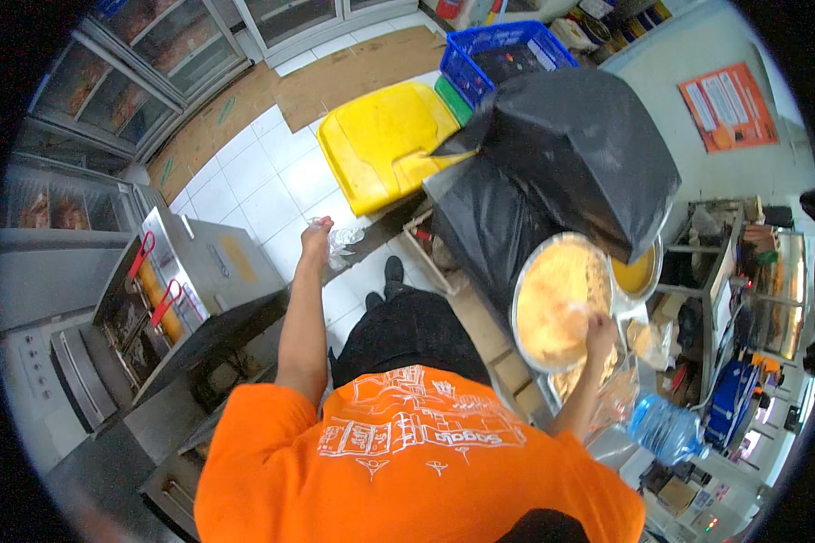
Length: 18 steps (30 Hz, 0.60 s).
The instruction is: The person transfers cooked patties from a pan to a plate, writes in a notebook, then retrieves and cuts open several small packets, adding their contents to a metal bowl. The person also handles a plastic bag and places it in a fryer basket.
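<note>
My left hand [315, 239] is out over the floor on the left, its fingers closed on a crumpled clear plastic bag [342, 244]. My right hand [599, 335] is at the near right part of a large round metal bowl [518, 312]. Yellow-orange powder [552, 281] fills the bowl, with a rougher, crumbly area along its right side. A pale smear shows by my right fingers, which are blurred, so their grip is unclear. Beside the bowl, a smaller metal bowl [654, 276] contains something yellow and is partly covered by black plastic sheeting [580, 145].
A yellow lid [385, 145] lies ahead, by a blue crate [507, 54]. Left stands a metal fryer [213, 267] with red-handled baskets [165, 303]. Glass-door fridges [136, 81] line the far left. A large water bottle [666, 430] lies on the right, near metal shelving [720, 271].
</note>
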Each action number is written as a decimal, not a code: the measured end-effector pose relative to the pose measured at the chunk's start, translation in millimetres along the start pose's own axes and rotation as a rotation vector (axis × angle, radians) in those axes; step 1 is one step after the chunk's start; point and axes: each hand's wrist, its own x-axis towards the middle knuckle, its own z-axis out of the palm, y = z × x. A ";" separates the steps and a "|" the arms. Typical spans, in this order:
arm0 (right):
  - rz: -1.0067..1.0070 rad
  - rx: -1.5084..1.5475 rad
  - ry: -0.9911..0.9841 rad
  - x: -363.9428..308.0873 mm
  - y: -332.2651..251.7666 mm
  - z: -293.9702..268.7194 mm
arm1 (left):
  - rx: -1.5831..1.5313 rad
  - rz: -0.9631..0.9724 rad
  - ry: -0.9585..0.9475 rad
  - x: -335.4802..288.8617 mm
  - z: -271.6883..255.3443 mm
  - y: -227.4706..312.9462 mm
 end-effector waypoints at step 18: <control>-0.022 0.204 -0.321 311.2 -507.1 -136.3 | -0.387 -0.551 -0.428 303.7 46.4 -18.1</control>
